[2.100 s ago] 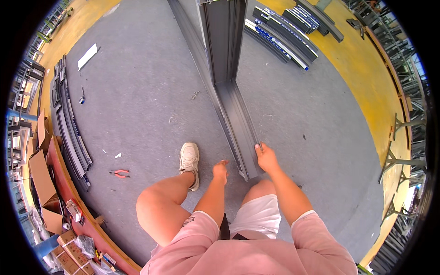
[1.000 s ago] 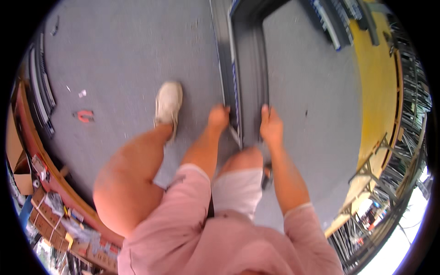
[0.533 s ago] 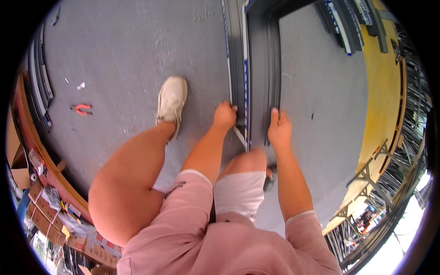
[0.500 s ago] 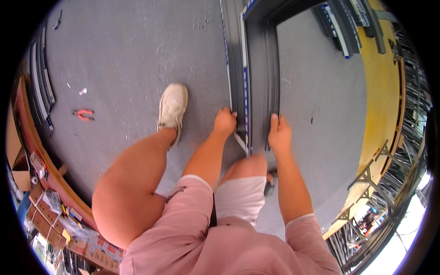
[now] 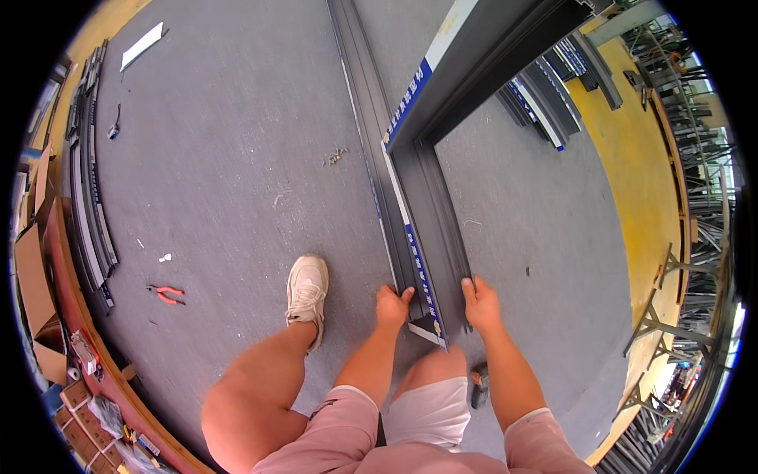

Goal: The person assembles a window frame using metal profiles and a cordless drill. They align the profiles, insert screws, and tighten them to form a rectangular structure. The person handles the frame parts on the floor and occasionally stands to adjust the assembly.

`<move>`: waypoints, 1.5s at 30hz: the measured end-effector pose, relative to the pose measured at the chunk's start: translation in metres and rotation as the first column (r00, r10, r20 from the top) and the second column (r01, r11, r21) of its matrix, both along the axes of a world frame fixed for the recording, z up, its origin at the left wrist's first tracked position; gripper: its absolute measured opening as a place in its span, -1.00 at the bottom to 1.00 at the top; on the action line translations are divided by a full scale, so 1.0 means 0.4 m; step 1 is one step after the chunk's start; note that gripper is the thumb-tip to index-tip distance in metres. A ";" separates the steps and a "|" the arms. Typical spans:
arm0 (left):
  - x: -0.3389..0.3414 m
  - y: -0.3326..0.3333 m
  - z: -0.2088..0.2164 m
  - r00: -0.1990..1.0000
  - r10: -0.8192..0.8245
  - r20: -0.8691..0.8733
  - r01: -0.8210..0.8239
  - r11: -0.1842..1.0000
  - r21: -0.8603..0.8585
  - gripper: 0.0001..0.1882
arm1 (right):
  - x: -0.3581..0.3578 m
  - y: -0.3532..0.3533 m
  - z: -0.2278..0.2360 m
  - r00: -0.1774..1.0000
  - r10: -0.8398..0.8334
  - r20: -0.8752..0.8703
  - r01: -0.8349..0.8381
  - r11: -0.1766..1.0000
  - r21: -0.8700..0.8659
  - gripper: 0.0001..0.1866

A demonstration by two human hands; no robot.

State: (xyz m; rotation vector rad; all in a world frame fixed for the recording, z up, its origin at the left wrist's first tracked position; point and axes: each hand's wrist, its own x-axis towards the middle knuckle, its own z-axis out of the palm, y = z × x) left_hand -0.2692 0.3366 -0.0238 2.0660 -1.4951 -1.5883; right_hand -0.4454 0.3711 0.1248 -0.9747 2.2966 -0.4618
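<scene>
A dark grey metal frame [image 5: 442, 229] with blue-and-white protective tape lies in front of me, its near end by my bent knee. A second bar [image 5: 354, 79], long and of the same dark grey, runs along its left side; near me the two lie against each other. My left hand [image 5: 392, 308] is closed round the near end of that long bar, thumb on top. Closed on the right edge of the frame's near piece is my right hand [image 5: 482, 306], its thumb on the upper side. From the frame's far corner another member extends toward the upper right. My fingers' undersides are hidden.
Red-handled pliers [image 5: 167, 295] lie on the grey floor at left, a small tool [image 5: 115, 125] farther off. Small loose pieces [image 5: 335, 156] lie left of the long bar. Bars are stacked at left [image 5: 85, 182] and upper right [image 5: 545, 103]. Metal racks [image 5: 671, 316] stand at right.
The view has shifted, so the frame, my hands and the floor things appear lower. More of the frame's far corner shows. Both hands keep their hold near the same end.
</scene>
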 end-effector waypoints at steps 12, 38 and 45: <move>-0.020 -0.029 -0.001 0.937 -0.306 0.168 0.296 0.952 0.081 -0.50 | 0.005 -0.097 0.080 0.917 0.141 0.372 -0.185 0.979 0.086 -0.03; 0.061 -0.067 0.107 0.803 0.331 -0.495 -0.079 0.883 0.463 -0.55 | -0.013 -0.882 0.510 0.876 0.218 0.430 0.337 0.363 -0.869 -0.31; 0.328 -0.084 0.371 0.588 0.503 -0.633 -0.235 0.856 0.461 -0.66 | 0.015 -0.978 0.768 0.948 0.221 0.230 0.204 0.133 -0.970 -0.60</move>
